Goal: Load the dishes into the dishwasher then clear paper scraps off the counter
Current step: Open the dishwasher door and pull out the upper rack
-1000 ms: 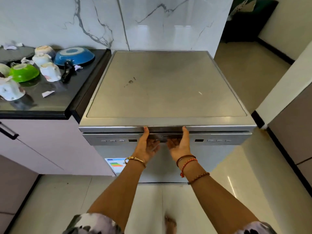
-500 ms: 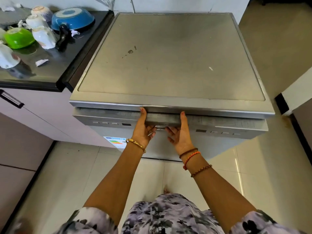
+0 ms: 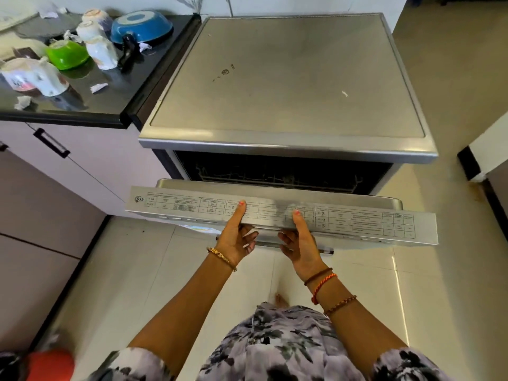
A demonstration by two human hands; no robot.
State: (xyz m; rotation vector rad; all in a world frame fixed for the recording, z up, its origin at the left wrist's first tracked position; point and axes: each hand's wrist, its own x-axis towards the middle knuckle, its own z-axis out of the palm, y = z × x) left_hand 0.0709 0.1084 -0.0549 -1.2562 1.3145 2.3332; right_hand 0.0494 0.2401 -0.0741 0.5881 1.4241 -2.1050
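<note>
The steel dishwasher (image 3: 286, 86) stands in the middle with its door (image 3: 357, 221) tilted part-way open, and a wire rack (image 3: 275, 178) shows in the dark gap. My left hand (image 3: 236, 235) and my right hand (image 3: 301, 240) grip the door's top edge side by side, thumbs on top and fingers curled under the handle. On the black counter (image 3: 110, 105) at the left stand a blue bowl (image 3: 141, 26), a green bowl (image 3: 67, 54) and several white cups (image 3: 101, 52). Paper scraps (image 3: 98, 88) lie among them.
A cabinet with a black handle (image 3: 50, 143) sits below the counter. The pale tiled floor (image 3: 137, 270) lies under the door, and my foot shows there. A red object (image 3: 50, 364) is at the bottom left. A wall corner (image 3: 483, 155) juts in at the right.
The dishwasher door has swung from shut to part-way open, pulled toward me by both hands. The inside rack has come into sight.
</note>
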